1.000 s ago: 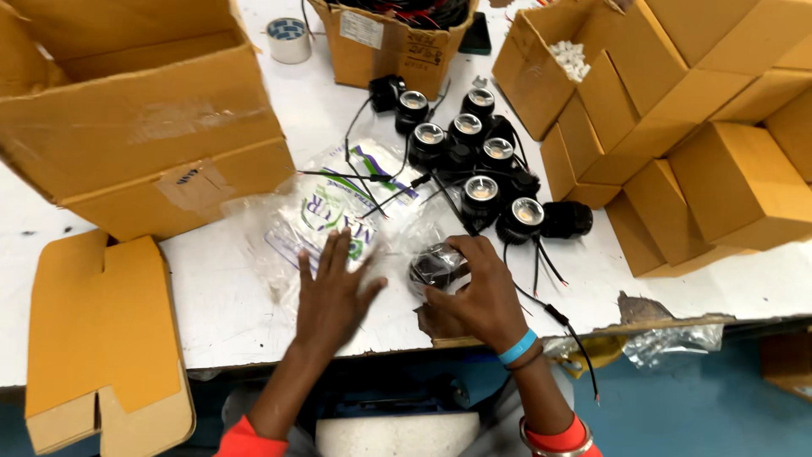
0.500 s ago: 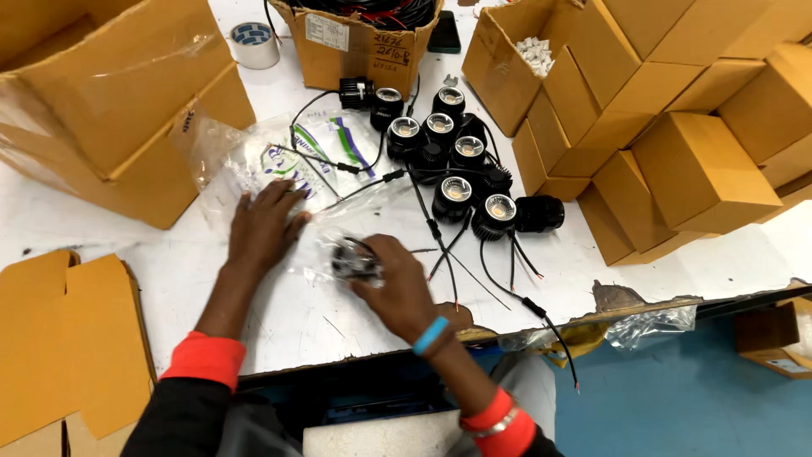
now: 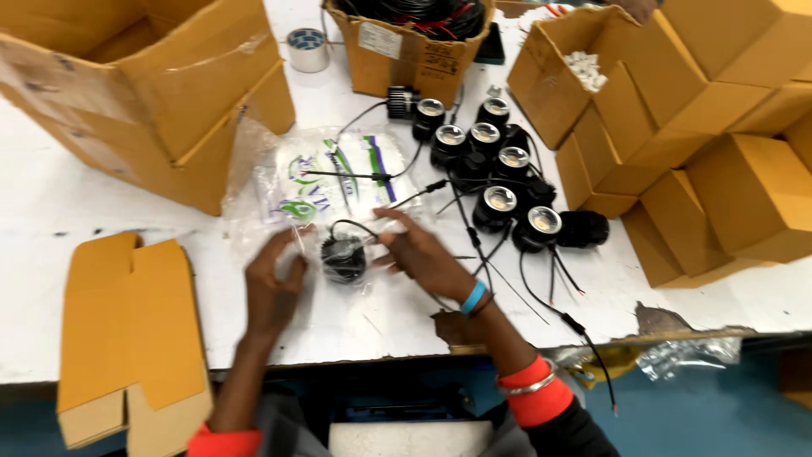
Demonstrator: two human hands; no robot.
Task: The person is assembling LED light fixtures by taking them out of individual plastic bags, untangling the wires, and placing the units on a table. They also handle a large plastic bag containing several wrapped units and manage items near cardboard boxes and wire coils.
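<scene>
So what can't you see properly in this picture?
Head view only:
- Black lamp unit between the left hand and right hand: blurred, behind a clear plastic bag.
- Box of cables: cut off by the top edge.
- Small white parts in an open carton: too small to tell.

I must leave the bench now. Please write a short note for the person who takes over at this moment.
Left hand and right hand: both on a clear plastic bag, at either side of one black lamp unit on the white table.
Other lamp units stand unbagged in a cluster behind, wires trailing.
Flat folded carton lies at the left; small boxes stacked at the right.
Done: no bagged unit in view. Left: cluster unbagged.
</scene>
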